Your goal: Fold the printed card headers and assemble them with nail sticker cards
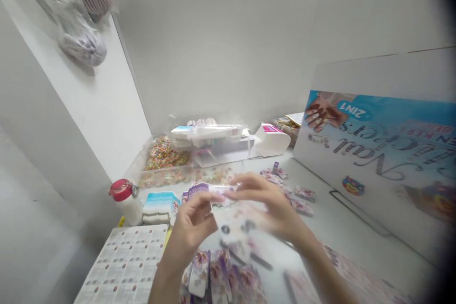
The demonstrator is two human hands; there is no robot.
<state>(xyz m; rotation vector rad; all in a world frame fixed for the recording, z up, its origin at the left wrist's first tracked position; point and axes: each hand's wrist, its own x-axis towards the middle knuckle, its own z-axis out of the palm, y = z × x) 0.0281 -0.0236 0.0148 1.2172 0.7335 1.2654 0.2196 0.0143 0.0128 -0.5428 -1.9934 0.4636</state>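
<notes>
gripping a small clear packet [233,221] at centre frame, the left hand [190,228] and right hand [272,209] are closed on its opposite edges, above the white table [342,228]. purple packs [221,273] are fanned out just below, at bottom centre. a slip is judged possible: the film looks slick, and the red-capped bottle [126,199] at lower left could be knocked.

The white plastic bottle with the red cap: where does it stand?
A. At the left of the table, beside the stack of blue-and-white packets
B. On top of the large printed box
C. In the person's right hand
A: the white plastic bottle with the red cap stands at the left of the table, next to the stack of blue-and-white packets.
</notes>
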